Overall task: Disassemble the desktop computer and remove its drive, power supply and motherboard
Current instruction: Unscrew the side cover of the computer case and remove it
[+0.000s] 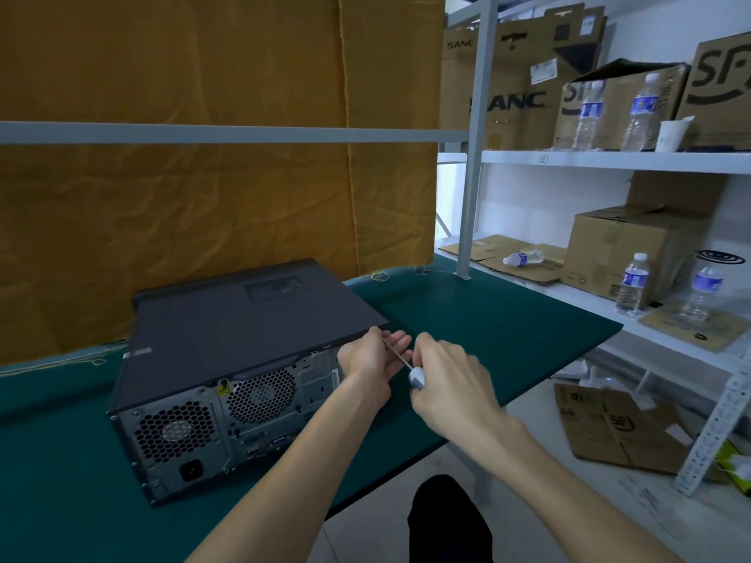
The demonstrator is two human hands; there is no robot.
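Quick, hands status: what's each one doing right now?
Left hand: fingers around the screwdriver shaft, steadying it at the computer case rear corner.
Right hand: gripping the screwdriver's handle.

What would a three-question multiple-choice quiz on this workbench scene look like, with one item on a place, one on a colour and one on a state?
1. Where does the desktop computer lie?
A. on the floor
B. on the table
C. on a shelf

2. What colour is the table cover?
A. green
B. red
C. white

3. What is the state of the computer's case?
A. cover off
C. cover on
B. split in halves

Answers: 1 B, the computer rests flat on the table. 2 A, the cloth is dark green. 3 C, the dark top panel is in place while the right hand holds a screwdriver and the left hand steadies its shaft at the rear corner.
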